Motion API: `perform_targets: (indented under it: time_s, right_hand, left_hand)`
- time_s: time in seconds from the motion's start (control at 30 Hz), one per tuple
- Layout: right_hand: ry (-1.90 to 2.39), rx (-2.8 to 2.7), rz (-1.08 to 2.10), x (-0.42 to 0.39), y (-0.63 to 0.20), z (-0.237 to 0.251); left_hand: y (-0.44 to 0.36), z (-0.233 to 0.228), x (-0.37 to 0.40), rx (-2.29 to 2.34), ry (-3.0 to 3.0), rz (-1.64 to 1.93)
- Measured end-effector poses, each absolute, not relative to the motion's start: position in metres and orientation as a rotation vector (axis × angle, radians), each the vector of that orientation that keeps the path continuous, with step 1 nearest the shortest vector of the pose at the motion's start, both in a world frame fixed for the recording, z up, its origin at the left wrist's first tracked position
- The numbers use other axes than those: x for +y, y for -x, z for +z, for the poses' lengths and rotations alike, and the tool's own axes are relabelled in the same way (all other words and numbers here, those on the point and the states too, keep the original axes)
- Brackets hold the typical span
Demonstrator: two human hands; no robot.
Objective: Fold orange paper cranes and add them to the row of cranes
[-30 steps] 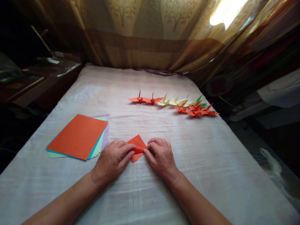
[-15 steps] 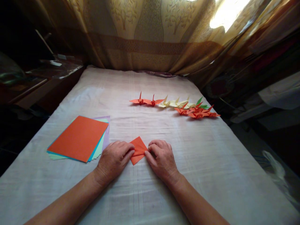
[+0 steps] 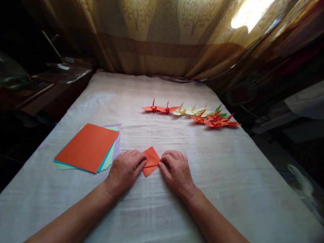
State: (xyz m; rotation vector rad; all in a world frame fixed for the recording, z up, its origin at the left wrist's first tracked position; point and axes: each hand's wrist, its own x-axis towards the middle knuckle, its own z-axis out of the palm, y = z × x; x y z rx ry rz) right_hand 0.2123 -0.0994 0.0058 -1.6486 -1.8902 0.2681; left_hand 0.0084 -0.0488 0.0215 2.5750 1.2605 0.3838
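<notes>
The folded orange paper (image 3: 151, 161), a small diamond-shaped packet, lay flat on the cloth-covered bench (image 3: 227, 175), near its front edge and about midway between the left and right edges. The left hand (image 3: 126, 169) rested palm down on the packet's left corner, its fingers (image 3: 139, 165) close together and pressing the paper against the cloth, apparently to keep the layers from shifting. The right hand (image 3: 175, 170) met the right corner, its fingertips (image 3: 162, 163) curled and pinched on that edge, a hold suited to sharpening or lifting a crease; whether a flap was raised could not be told.

Just left of the left hand, toward the left edge, lay a stack of coloured sheets (image 3: 87, 147), an orange sheet on top with blue, green and lilac edges fanned beneath, within easy reach. Farther back and toward the right edge, a row of finished paper cranes (image 3: 192, 113) stood well apart from the hands: orange ones at the left end, cream ones in the middle, more orange ones and a green one at the right. A patterned curtain (image 3: 162, 40) hung behind the far edge.
</notes>
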Motion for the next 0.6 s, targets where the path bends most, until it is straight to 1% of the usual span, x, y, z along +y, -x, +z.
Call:
perform_targets:
  time_s: [0.2,0.37,0.47,0.6]
  right_hand:
    - [1.555,-1.858,0.217,-0.101,-0.221,0.0]
    - [1.445,-2.177,0.034,-0.113,-0.21,0.006]
    - [1.457,-2.327,0.023,-0.117,-0.203,0.008]
    - [1.538,-2.35,0.052,-0.12,-0.206,0.006]
  left_hand:
    - [-0.008,0.022,-0.048,1.244,-2.58,0.377]
    - [-0.007,0.018,-0.048,1.24,-2.594,0.411]
    - [-0.007,0.018,-0.049,1.233,-2.593,0.425]
    - [-0.008,0.019,-0.049,1.235,-2.606,0.415]
